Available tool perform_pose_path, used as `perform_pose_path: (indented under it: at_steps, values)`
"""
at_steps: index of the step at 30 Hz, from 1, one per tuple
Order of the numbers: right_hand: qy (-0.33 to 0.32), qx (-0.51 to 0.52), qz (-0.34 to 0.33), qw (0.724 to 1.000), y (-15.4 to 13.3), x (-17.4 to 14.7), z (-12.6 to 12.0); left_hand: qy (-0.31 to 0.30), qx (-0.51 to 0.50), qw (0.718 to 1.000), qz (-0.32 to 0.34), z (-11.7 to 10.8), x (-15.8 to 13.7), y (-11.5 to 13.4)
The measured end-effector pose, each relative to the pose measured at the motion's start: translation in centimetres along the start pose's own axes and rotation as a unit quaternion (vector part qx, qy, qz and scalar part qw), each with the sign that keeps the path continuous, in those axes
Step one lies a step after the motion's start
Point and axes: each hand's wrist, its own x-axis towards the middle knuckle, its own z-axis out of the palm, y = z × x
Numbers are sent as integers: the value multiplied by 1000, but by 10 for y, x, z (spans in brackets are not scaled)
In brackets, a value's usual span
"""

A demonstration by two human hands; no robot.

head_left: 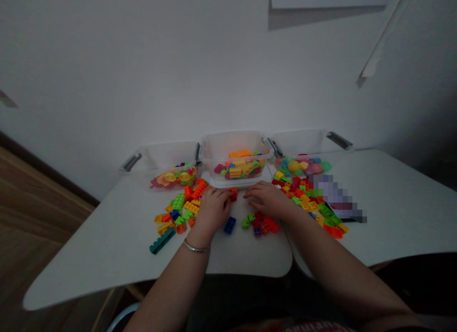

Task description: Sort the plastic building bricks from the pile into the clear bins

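Note:
My left hand (216, 208) is at the middle of the white table, its fingers bent around the near end of a red toy building brick (233, 194). Part of that brick is hidden by the fingers. To the right, my right hand (268, 199) reaches inward with its fingers apart and nothing visible in them. A dark blue brick (230, 225) lies on the table between my wrists. Below my right hand is a small group of bricks, among them a green brick (245, 223), a purple brick (257, 232) and an orange-red brick (271, 224).
Behind my hands stands a clear plastic box (235, 153) with mixed bricks, flanked by a left box (167, 156) and a right box (303, 141). Loose bricks spread on both sides, with a long teal brick (162, 241) at far left. A blurred, flat object (335, 199) lies right.

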Motion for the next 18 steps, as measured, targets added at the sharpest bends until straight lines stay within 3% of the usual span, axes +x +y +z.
perform_pose_path:
  at_steps: [10,14,18]
  values:
    - [-13,-46,63,997,-2,4,7,-43,80,996,-25,-1,7,18]
    - [-16,-50,86,995,-1,7,9,-78,143,987,-16,-5,17,32]
    - [-2,-37,90,995,2,6,8,-62,151,986,21,2,24,33]
